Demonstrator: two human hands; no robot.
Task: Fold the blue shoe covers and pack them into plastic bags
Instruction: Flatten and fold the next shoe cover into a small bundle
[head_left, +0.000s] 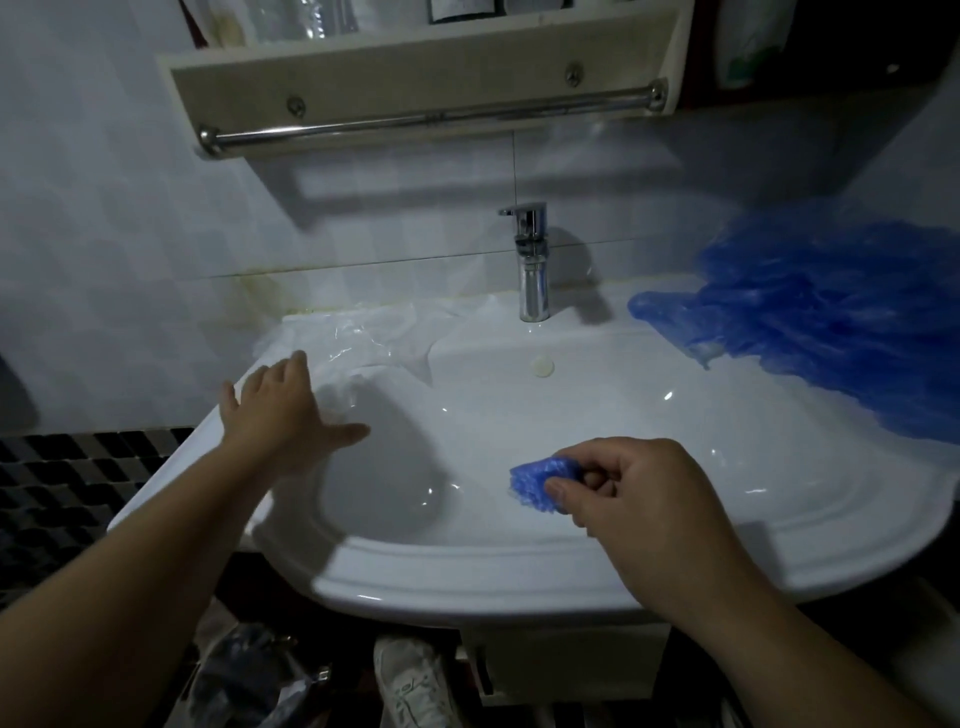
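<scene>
My right hand (639, 499) pinches a small folded blue shoe cover (540, 480) above the front of the white sink (519, 566). My left hand (283, 415) is spread flat with straight fingers over the sink's left rim, at the near edge of the clear plastic bags (374, 338) lying there. A loose pile of blue shoe covers (810, 312) lies on the sink's right side against the wall.
A chrome tap (532, 265) stands at the back middle of the basin. A shelf with a metal towel rail (431, 122) hangs overhead. Below the sink are a white shoe (415, 686) and a dark bag (249, 675) on the floor.
</scene>
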